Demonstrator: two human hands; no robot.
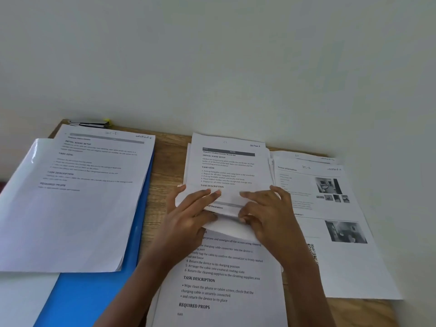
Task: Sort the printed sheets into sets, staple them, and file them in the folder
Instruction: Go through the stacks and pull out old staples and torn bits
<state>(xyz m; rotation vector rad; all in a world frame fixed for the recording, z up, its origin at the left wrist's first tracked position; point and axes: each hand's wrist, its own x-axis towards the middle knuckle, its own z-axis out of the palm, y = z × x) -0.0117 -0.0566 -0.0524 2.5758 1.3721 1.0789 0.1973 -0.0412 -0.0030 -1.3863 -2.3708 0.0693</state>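
A stack of printed sheets [227,166] lies in the middle of the wooden desk, its near edge lifted. My left hand [188,215] holds that edge from the left, fingers on top and thumb curled beneath. My right hand [266,215] pinches it from the right. More printed sheets [224,279] lie under my wrists. To the left, an open blue folder [99,286] holds a set of sheets [77,197]. A black stapler [90,124] sits at the back left against the wall. Another pile of sheets with photos [335,220] lies to the right.
The desk [165,147] butts against a white wall [212,67] at the back. A loose white sheet [23,298] shows at the lower left beside the folder. Paper covers most of the desk surface.
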